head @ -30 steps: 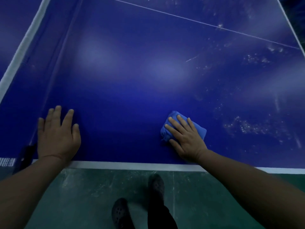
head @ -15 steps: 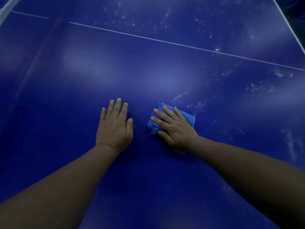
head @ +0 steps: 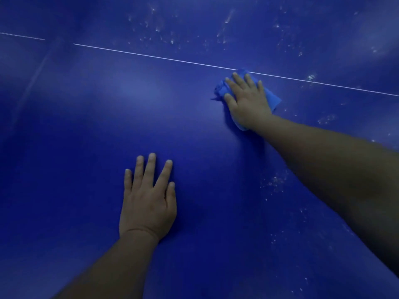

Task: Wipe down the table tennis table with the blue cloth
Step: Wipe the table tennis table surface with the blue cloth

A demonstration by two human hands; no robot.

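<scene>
Dusty white specks dot the dark blue table tennis table [head: 194,130] where the right hand [head: 248,100] presses flat-fingered on the folded blue cloth [head: 273,99] at the thin white line [head: 151,56], left hand [head: 149,201] splayed flat, and overreaching could bunch the cloth, leaving streaks.

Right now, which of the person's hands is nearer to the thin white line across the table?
Right. The right hand presses the blue cloth with its fingertips almost at the white line. The left hand rests flat on the table tennis table, well short of it.

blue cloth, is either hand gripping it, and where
Neither grips it: the right hand presses flat on the blue cloth; the left hand holds nothing.
</scene>
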